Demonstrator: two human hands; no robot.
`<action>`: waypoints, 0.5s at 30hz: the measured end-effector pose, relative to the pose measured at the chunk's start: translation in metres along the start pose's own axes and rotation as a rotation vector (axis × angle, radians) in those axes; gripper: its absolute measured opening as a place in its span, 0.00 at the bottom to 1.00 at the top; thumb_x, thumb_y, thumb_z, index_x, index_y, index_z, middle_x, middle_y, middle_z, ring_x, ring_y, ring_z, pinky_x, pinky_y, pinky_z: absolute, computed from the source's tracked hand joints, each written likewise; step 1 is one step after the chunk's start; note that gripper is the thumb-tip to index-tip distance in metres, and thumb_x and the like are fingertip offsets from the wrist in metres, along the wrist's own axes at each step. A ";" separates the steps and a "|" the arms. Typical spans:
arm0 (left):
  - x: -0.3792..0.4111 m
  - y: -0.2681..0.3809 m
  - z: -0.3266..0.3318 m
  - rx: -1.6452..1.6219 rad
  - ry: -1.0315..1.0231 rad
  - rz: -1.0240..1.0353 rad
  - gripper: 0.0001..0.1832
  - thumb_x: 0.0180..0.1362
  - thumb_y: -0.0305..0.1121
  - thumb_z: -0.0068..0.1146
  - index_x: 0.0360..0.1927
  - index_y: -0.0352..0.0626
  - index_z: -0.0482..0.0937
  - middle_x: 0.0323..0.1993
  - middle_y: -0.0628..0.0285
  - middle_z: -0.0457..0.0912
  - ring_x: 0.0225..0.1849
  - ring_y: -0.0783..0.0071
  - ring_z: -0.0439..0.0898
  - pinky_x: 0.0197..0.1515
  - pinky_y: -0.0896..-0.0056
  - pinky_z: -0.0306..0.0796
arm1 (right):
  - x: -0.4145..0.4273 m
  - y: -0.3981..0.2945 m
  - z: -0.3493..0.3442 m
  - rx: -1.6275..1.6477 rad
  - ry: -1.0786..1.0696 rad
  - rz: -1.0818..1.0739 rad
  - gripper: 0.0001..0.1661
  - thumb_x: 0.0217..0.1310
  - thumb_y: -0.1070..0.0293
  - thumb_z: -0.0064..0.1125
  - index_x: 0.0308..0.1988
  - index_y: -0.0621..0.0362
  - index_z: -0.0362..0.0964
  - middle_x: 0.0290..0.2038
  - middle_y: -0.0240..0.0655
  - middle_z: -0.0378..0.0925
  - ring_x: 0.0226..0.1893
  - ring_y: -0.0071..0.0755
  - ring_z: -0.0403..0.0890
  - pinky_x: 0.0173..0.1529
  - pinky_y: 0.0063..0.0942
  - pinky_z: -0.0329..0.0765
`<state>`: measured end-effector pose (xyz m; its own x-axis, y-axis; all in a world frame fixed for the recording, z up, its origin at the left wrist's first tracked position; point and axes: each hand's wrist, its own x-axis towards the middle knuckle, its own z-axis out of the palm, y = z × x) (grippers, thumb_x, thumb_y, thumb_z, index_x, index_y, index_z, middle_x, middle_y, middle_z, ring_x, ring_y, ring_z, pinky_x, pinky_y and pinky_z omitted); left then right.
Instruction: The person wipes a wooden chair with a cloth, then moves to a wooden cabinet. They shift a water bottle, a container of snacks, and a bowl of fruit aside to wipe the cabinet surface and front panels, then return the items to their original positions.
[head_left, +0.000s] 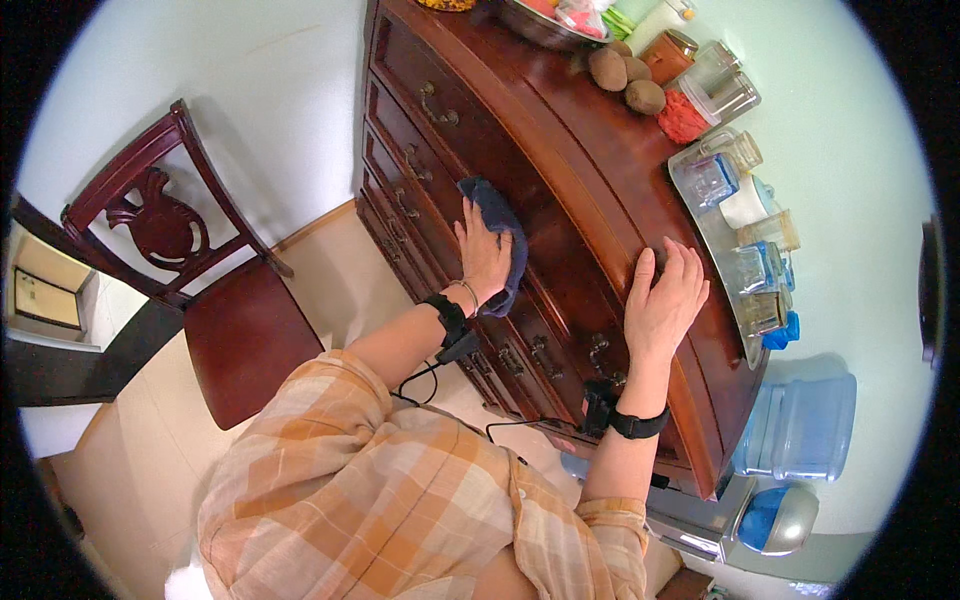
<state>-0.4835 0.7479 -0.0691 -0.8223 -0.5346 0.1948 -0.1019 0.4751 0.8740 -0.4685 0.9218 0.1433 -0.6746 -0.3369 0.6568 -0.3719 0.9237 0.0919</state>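
My left hand (484, 259) presses a dark blue cloth (504, 221) against the front of a dark red-brown wooden chest of drawers (577, 259). Part of the cloth is hidden under the palm. On the chest's top, near its front edge, rests my right hand (666, 304); its fingers are spread and nothing shows in it. Curved metal drawer handles (439, 105) stand out on both sides of the cloth. Close to the right hand's fingertips lies the edge of a metal tray (705, 232) with glass mugs on it.
Several brown kiwi-like fruits (607, 69), jars (669, 56) and a metal bowl (547, 26) stand along the chest's top. A wooden chair (247, 337) is at the left. Beside the chest's right end is a blue water jug (799, 427). Black cables (427, 375) hang from both wrists.
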 end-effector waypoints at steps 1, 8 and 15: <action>0.001 0.005 -0.004 -0.022 -0.034 -0.030 0.26 0.70 0.40 0.42 0.52 0.19 0.75 0.75 0.43 0.46 0.78 0.47 0.38 0.74 0.39 0.42 | 0.000 0.000 -0.001 0.002 -0.009 0.001 0.23 0.70 0.55 0.51 0.53 0.61 0.72 0.56 0.46 0.73 0.63 0.51 0.68 0.68 0.54 0.57; 0.067 0.000 -0.019 -0.083 0.255 -0.153 0.31 0.72 0.42 0.38 0.62 0.17 0.62 0.77 0.48 0.38 0.74 0.41 0.50 0.68 0.34 0.56 | -0.002 0.001 -0.001 0.012 -0.023 -0.016 0.23 0.70 0.54 0.51 0.53 0.61 0.72 0.55 0.46 0.74 0.63 0.50 0.68 0.68 0.54 0.57; 0.066 -0.006 -0.017 -0.099 0.287 -0.142 0.33 0.71 0.41 0.38 0.67 0.18 0.55 0.77 0.46 0.41 0.76 0.42 0.46 0.71 0.33 0.47 | 0.001 -0.005 0.000 -0.043 -0.048 0.001 0.23 0.69 0.55 0.51 0.53 0.61 0.73 0.55 0.45 0.74 0.63 0.50 0.68 0.68 0.54 0.58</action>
<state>-0.5277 0.6972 -0.0540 -0.6108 -0.7727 0.1728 -0.1379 0.3187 0.9378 -0.4677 0.9171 0.1433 -0.7052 -0.3430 0.6205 -0.3441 0.9308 0.1236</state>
